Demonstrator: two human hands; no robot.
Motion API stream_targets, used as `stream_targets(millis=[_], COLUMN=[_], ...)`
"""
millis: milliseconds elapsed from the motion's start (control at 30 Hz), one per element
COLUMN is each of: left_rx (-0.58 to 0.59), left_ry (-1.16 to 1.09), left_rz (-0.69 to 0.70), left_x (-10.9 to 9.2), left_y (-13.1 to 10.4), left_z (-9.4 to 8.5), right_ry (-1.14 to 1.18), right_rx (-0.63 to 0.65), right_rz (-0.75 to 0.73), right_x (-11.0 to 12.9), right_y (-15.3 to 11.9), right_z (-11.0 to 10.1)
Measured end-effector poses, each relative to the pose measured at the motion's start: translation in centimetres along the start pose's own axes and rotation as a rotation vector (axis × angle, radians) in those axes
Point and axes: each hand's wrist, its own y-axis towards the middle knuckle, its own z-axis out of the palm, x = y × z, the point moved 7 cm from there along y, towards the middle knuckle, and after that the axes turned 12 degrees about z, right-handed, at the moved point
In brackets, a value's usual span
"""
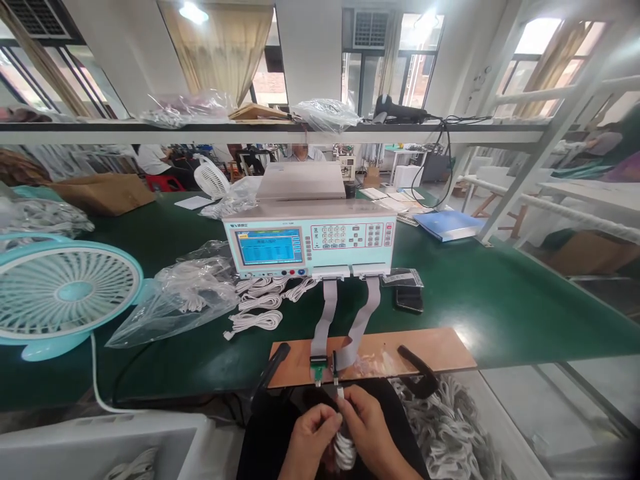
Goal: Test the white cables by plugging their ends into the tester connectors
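At the bottom centre, my right hand [367,423] pinches the white plug end of a coiled white cable [345,455], close below a small connector [335,379] on a grey ribbon. My left hand [316,432] is closed beside it, fingertips pressed together at the cable; what exactly they pinch is too small to make out. To the left, a green adapter board [319,372] ends the other ribbon. Both ribbons run up to a tester [310,243] with a lit blue screen. The adapters rest on a brown board [380,353] at the table edge.
Bundled white cables [260,303] and a plastic bag [175,300] lie left of the tester. A blue fan [73,290] stands at far left. A black phone [409,299] is right. More cables [450,427] are piled at lower right, beside a white bin [185,433] at lower left.
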Motion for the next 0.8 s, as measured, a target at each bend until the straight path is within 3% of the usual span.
stream_targets(millis=[67,133,233,300,400,533,667,800], left_rx=[0.036,0.040,0.036,0.007,-0.038,0.048,0.068,-0.025], left_ry=[-0.236,-0.399,-0.459,-0.381,-0.092,0.209,0.250,0.193], left_rz=[-0.130,-0.169,-0.170,-0.149,-0.068,0.126,0.287,0.277], left_x=[1.2,1.4,1.2,0.9,-0.2,-3.2,-5.3,-4.6], left_y=[-0.2,-0.4,-0.6,-0.6,-0.4,0.2,0.8,1.5], left_z=[0.3,0.3,-0.2,-0.6,-1.4,-1.3,-1.4,-2.0], right_ry=[-0.001,0.021,0.081,0.128,0.245,0.446,0.522,0.450], right_rx=[0.011,0.017,0.029,0.043,0.095,0.140,0.115,0.112], right_rz=[0.032,0.057,0.084,0.099,0.178,0.335,0.377,0.329], right_x=[-0.5,-0.8,-1.0,-0.8,-0.6,-0.8,-1.0,-1.0], right_y=[0.6,0.8,0.9,0.9,1.0,1.3,1.4,1.6], right_z=[0.4,0.5,0.5,0.6,1.0,1.7,1.9,1.8])
